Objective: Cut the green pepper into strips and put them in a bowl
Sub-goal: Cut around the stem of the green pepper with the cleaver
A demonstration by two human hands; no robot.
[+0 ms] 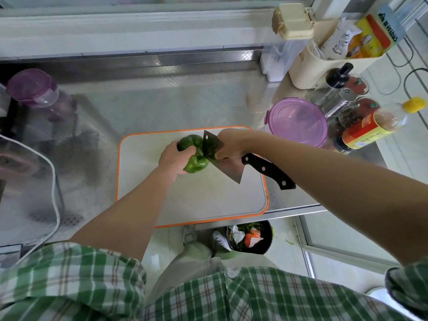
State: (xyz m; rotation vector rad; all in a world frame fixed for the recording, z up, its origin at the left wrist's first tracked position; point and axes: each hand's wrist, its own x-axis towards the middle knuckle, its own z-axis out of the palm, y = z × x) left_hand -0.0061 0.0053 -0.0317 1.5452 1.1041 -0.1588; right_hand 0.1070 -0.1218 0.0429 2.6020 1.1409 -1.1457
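Our left hand [172,156] curls over the near-left side of the green pepper [196,162], fingers wrapped round its shoulder and pinning it to the cutting board [208,200], toward the board's far middle. Our right hand [231,144] closes round the cleaver [228,170] up at the blade's spine, not on the black handle, which juts free toward the board's right edge. The blade stands tilted against the pepper's right flank.

To make this first cut well, we judge that the left fingertips should be tucked back from the edge. The blade should be set square and pressed straight down through the middle (a rounded, glossy skin like this can let steel skid).

The pepper looks whole, deep green, lobed and shiny, with no strips cut yet; which way its stem points we cannot tell. Just beyond the board's far right corner sits a container with a purple lid [296,121].
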